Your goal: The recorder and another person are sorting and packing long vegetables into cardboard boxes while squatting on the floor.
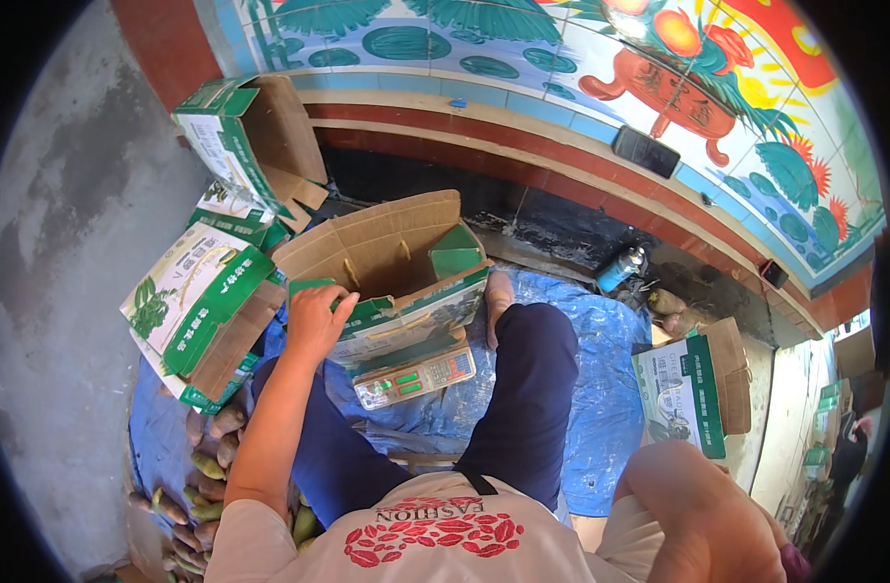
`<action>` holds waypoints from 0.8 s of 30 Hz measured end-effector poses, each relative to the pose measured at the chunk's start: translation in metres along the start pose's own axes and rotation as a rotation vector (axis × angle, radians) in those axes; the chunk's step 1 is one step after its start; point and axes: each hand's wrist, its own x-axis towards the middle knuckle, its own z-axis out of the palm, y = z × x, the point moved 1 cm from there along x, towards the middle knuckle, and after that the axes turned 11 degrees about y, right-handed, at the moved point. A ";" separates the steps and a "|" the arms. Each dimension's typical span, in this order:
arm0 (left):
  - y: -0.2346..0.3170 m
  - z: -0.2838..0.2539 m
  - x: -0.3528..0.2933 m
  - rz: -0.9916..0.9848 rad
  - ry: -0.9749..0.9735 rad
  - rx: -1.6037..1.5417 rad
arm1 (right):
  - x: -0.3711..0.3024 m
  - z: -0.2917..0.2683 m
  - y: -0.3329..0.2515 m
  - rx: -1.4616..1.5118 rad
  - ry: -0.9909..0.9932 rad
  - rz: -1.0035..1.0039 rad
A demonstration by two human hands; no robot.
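Observation:
An open cardboard box [387, 321], green and white outside and brown inside, stands between my legs with its flaps up. It appears to rest on a digital scale [416, 381] with lit green displays, which sticks out on the near side. At the box's near left corner, my left hand [314, 319] is closed over the top edge, thumb toward the right. Inside the box I can see bare brown walls; its bottom is hidden. My right arm [698, 515] bends back at the lower right, and its hand is outside the picture.
More printed boxes stand at left [207, 301], upper left [222, 136] and right [678, 389]. Root vegetables [207, 486] lie heaped at my left; several others [668, 311] lie far right. A blue tarp [605, 389] covers the floor. A phone [646, 151] and a spray can [620, 269] are near the wall.

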 end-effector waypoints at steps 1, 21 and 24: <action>0.001 -0.002 0.001 -0.005 -0.003 0.003 | -0.006 -0.016 -0.003 -0.006 -0.057 0.122; 0.000 -0.017 -0.006 -0.060 -0.013 -0.081 | -0.272 -0.001 0.000 0.450 0.343 2.568; -0.001 -0.022 -0.008 -0.076 -0.014 -0.088 | -0.292 0.017 0.000 0.580 0.434 2.673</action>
